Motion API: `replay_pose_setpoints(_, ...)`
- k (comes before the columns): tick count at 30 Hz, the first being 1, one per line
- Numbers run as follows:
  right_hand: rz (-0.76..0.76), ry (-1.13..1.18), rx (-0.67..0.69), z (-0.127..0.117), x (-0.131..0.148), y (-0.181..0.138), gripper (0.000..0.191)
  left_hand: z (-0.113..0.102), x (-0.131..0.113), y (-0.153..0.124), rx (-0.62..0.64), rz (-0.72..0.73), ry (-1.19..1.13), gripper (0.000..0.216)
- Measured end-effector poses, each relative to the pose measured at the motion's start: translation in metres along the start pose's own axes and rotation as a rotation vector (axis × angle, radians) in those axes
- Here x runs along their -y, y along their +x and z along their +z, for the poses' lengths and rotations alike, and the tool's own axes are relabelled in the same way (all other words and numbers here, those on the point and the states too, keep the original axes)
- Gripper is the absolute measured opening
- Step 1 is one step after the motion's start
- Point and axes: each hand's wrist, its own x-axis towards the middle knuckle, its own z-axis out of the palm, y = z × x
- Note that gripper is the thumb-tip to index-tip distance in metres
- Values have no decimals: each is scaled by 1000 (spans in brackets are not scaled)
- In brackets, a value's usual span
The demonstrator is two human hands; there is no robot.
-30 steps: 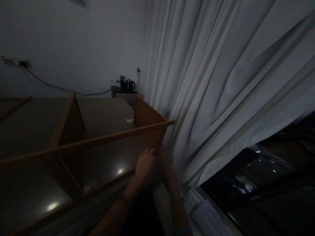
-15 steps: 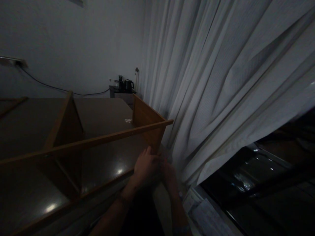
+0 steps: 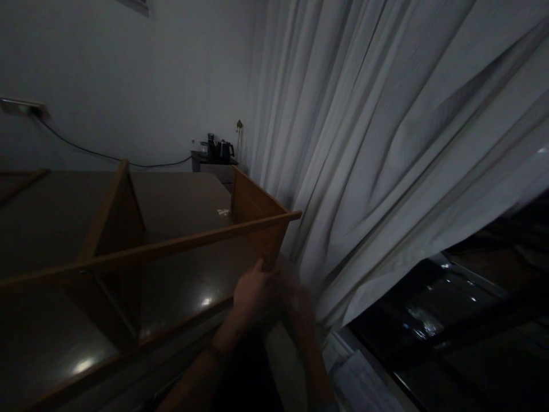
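My left hand (image 3: 254, 293) rests at the lower corner of the end panel (image 3: 257, 220) of a brown wooden shelf frame (image 3: 163, 247). Its fingertips touch the panel's bottom edge and its fingers curl together towards my right hand. My right hand (image 3: 300, 302) is pressed against the left one, just right of the panel and close to the curtain. It is dark and smeared, so its fingers do not show. Whatever lies between the two hands is hidden.
The frame stands on a dark glossy desk top (image 3: 189, 280) with an upright divider (image 3: 109, 212). White curtain (image 3: 386, 149) hangs at the right. A small table with a kettle (image 3: 223, 150) stands by the far wall. A cable (image 3: 107, 155) runs along the wall. Papers (image 3: 360, 383) lie lower right.
The hands have stayed at the panel's corner; my right hand has shifted slightly and turned blurred. The view has drifted a little.
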Motion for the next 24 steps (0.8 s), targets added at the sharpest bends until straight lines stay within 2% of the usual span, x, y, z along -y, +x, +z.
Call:
replay_pose_setpoints(3,-147,-81,65,-7,-4,0,22,2,0,0,-13,11,10,22)
replay_pose_setpoints(8,-172,-141,80,1,-10,4,22,5,2,-1,-19,9,10,23)
replay_pose_setpoints(12,-90,-21,46,13,-8,4,28,2,3,-1,4,21,11,25)
replay_pose_setpoints(17,262,265,-4,21,11,4,40,2,3,-2,17,21,18,23)
replay_pose_setpoints(19,350,379,-7,22,18,5,42,3,3,-2,6,13,26,23)
replay_pose_setpoints(22,393,449,16,19,21,6,38,2,2,-2,5,6,37,23)
replay_pose_setpoints(24,353,409,56,15,17,5,33,1,1,-2,13,10,37,23)
